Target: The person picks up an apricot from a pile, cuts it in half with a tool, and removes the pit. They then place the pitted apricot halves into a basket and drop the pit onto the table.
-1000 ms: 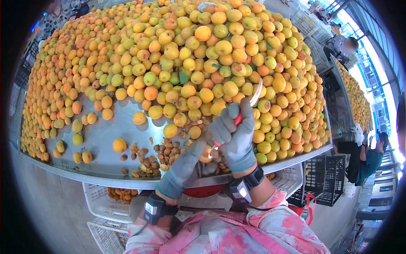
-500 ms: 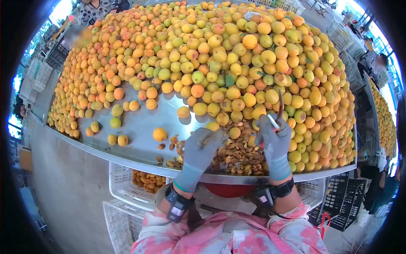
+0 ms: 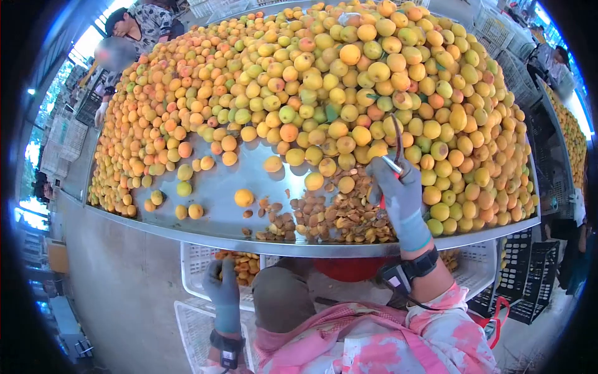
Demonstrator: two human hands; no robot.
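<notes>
A big heap of yellow and orange apricots (image 3: 324,93) covers a metal table (image 3: 212,187). My right hand (image 3: 398,193), in a grey glove, rests on the table at the heap's front edge and holds a small knife (image 3: 396,146) with its curved blade pointing up. A pile of brown pits (image 3: 349,218) lies just left of that hand. My left hand (image 3: 222,287), also gloved, is below the table edge, over a white crate (image 3: 199,274) that holds apricot halves (image 3: 246,263). Whether it holds anything cannot be told.
A red basin (image 3: 352,268) sits under the table edge in front of me. Black crates (image 3: 529,280) stand at the right. Another person (image 3: 134,28) works at the far left of the table, and one more stands at the far right (image 3: 548,59). A second apricot table (image 3: 573,143) lies right.
My left hand has dropped from the pit pile on the table down to the white crate below. My right hand with the knife stays at the heap's edge.
</notes>
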